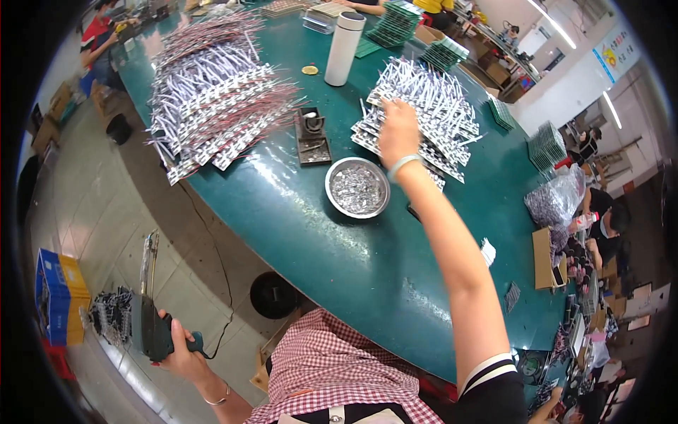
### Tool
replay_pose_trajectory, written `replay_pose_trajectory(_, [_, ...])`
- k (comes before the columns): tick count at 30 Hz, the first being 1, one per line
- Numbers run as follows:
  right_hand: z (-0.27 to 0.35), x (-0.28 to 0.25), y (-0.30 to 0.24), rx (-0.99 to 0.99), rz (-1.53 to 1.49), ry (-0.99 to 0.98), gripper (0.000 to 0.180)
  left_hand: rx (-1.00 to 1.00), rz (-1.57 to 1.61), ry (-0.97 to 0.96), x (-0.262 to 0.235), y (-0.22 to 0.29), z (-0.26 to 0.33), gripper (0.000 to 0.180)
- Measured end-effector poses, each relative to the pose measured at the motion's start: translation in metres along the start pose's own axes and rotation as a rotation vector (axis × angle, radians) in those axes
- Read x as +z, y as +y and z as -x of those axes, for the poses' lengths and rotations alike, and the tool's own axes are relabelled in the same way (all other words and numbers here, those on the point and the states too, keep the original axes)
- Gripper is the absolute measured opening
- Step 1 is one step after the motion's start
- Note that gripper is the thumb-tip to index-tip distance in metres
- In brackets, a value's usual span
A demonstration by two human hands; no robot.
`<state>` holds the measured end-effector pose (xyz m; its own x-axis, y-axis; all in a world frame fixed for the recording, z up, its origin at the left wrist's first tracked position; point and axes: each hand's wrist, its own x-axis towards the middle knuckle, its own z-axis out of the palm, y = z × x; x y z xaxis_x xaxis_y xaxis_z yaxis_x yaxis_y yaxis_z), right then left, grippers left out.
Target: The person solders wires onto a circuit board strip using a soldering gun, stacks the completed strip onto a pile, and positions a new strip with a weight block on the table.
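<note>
My left hand is wrapped round the handle of a dark green soldering gun with a long thin metal tip pointing up, held off the table's left side above the floor. Across the table, my right hand rests at the near left part of a stack of white circuit boards with white wires. Its fingers are curled at the boards, and what they pinch is too small to make out. Left of that hand stand a metal bowl of small silvery bits and a dark soldering stand.
A larger pile of boards with white and red wires covers the table's far left. A white flask stands behind the bowl. Green racks of boards are at the back. A black bin sits below the edge; a cord hangs there.
</note>
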<state>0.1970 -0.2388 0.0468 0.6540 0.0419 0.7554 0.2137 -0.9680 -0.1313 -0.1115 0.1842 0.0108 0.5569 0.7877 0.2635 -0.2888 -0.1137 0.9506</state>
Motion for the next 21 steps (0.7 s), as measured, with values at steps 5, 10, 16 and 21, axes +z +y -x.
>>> replay_pose_trajectory(5, [0.014, -0.015, 0.104, 0.246, 0.350, -0.445, 0.050, -0.034, 0.007, -0.099, 0.037, -0.005, 0.008, 0.043])
replay_pose_trajectory(10, [-0.001, -0.024, 0.122, 0.182, 0.306, -0.476, 0.050, -0.082, 0.023, -0.159, 0.048, -0.003, 0.025, 0.038])
replay_pose_trajectory(16, [0.003, -0.044, 0.133, -0.129, 0.385, -0.359, 0.014, -0.134, 0.036, -0.249, 0.060, 0.009, 0.047, 0.044])
replay_pose_trajectory(21, [0.003, -0.083, 0.126, -0.148, 0.423, 0.054, 0.013, -0.091, 0.066, -0.319, 0.062, 0.017, 0.058, 0.043])
